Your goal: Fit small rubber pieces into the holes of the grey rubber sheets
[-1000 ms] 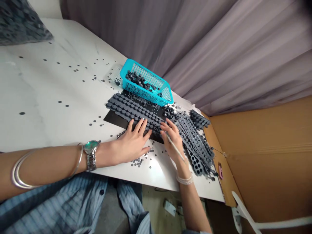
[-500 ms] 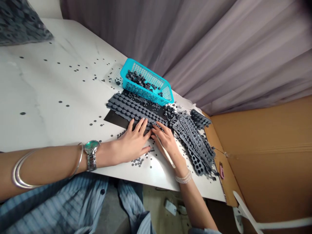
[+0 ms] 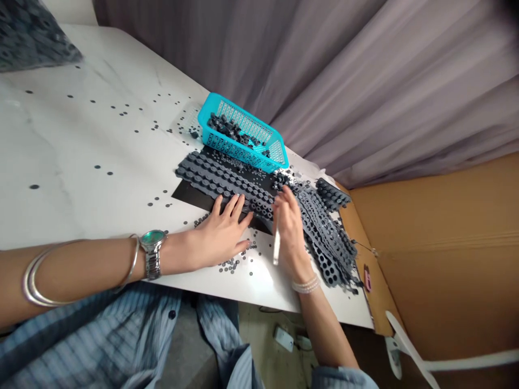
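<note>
A dark grey rubbery sheet with rows of raised round studs (image 3: pixel 219 175) lies on a black mat (image 3: pixel 187 195). My left hand (image 3: pixel 214 235) rests flat, fingers spread, with its fingertips on the sheet's near edge. At the sheet's right end, my right hand (image 3: pixel 291 232) is closed around a slim white pen-like stick (image 3: pixel 277 246). The stick's upper end sticks out toward me; its working tip is hidden by the fingers. Beside that hand, on the right, lies a pile of grey strips punched with round holes (image 3: pixel 326 232).
A turquoise basket (image 3: pixel 243 154) holding small dark pieces stands behind the sheet. Small dark discs (image 3: pixel 229 265) are scattered over the white table (image 3: pixel 73 216). A bag of dark parts (image 3: pixel 32 40) sits far left. Cardboard (image 3: pixel 438 243) and a pink-handled tool (image 3: pixel 367 279) are at right.
My right hand has moved right and slightly away from me, apart from the left hand, and the stick has swung more upright in view. My left hand has stayed in place.
</note>
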